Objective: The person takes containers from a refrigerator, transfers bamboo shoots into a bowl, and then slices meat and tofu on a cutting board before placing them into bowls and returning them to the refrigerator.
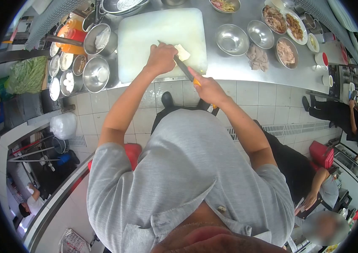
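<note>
On a white cutting board (pixel 134 40) lies a pale, smooth block (pixel 183 52), possibly tofu. My right hand (pixel 208 87) is closed around the yellow handle of a knife (pixel 184 69). The blade runs up and left along the block's near-left side. My left hand (pixel 162 58) is closed over the middle of the blade, with its fingertips beside the block. A dark point like the knife's tip shows past that hand. Whether the left fingers also touch the block is hidden.
Metal bowls (pixel 232 40) and a crumpled cloth (pixel 258 58) stand right of the board, before dishes of meat (pixel 285 52). More bowls (pixel 96 74) and orange-capped bottles (pixel 71 36) crowd the left. Another person (pixel 309 185) is close behind on the right.
</note>
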Available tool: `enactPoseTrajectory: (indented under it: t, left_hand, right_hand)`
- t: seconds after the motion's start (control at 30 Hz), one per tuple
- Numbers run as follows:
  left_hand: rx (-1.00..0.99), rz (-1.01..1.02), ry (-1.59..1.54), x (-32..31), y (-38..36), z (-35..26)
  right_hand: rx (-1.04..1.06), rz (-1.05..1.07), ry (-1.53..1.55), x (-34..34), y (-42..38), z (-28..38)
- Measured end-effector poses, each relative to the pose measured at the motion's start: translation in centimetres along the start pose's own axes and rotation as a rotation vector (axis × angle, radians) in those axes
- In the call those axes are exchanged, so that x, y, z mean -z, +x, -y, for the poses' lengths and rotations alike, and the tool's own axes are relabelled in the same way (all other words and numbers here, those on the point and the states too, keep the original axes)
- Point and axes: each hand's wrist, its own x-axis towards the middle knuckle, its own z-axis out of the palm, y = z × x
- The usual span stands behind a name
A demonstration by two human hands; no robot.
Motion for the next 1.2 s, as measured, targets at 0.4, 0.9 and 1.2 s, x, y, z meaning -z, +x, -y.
enactPoseTrajectory:
  t: [0.4, 0.9, 1.2]
  left_hand:
    - [0.006, -0.26, -0.283, 0.0, -1.3, 2.9]
    - [0.078, -0.229, -0.372, -1.9, -2.7, 3.5]
    - [0.067, -0.22, -0.315, -2.7, -2.0, 4.2]
  right_hand:
    - [0.062, -0.126, -0.265, -1.0, -2.0, 1.2]
    - [0.03, -0.061, -0.239, 0.2, -4.6, 4.1]
    - [0.028, -0.013, -0.325, -3.0, 0.2, 2.0]
